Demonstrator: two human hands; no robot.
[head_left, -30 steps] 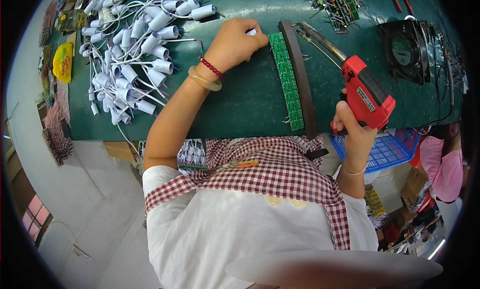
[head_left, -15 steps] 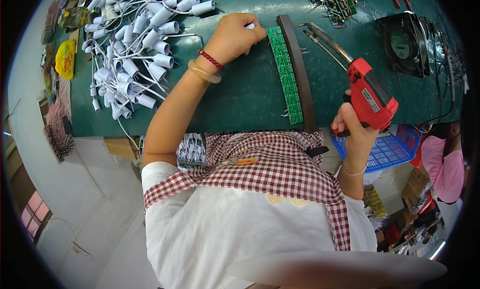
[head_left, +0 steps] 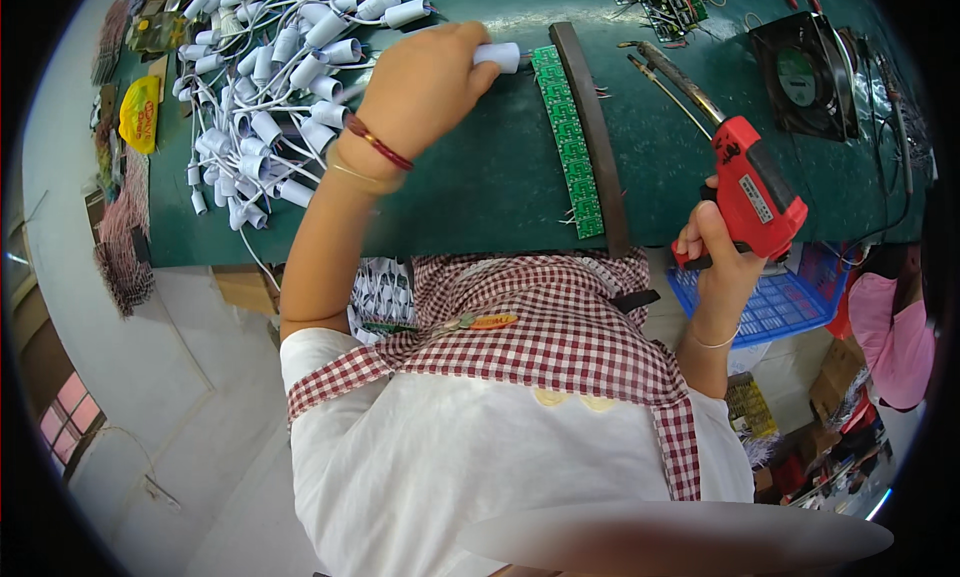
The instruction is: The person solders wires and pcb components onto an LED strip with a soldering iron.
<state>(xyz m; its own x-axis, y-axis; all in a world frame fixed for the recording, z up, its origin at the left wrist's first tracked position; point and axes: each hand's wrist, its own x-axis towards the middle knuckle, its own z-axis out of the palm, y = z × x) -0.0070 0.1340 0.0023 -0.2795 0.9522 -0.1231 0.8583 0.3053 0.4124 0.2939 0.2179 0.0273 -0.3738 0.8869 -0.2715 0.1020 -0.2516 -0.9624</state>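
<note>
My left hand (head_left: 425, 85) is closed around a white cylindrical housing (head_left: 499, 57) with a cable. The housing's right end points at the top of a green circuit board strip (head_left: 567, 142), and thin wires seem to bridge the small gap; whether they are joined is too small to tell. Along the strip's right side lies a dark brown bar (head_left: 592, 137). My right hand (head_left: 722, 252) grips a red soldering gun (head_left: 752, 192) by its handle. The gun's metal tip is up and to the left, right of the bar and apart from the board.
Many white housings with cables (head_left: 265, 127) are heaped at the left. A black fan (head_left: 803, 77) stands at the right, and loose circuit boards (head_left: 660, 5) lie at the far edge. A yellow bag (head_left: 139, 114) is far left; a blue basket (head_left: 760, 307) sits below the table's right edge.
My left hand has moved left and turned, so more of the white housing shows beside the board's top end. The soldering gun has shifted slightly to the right.
</note>
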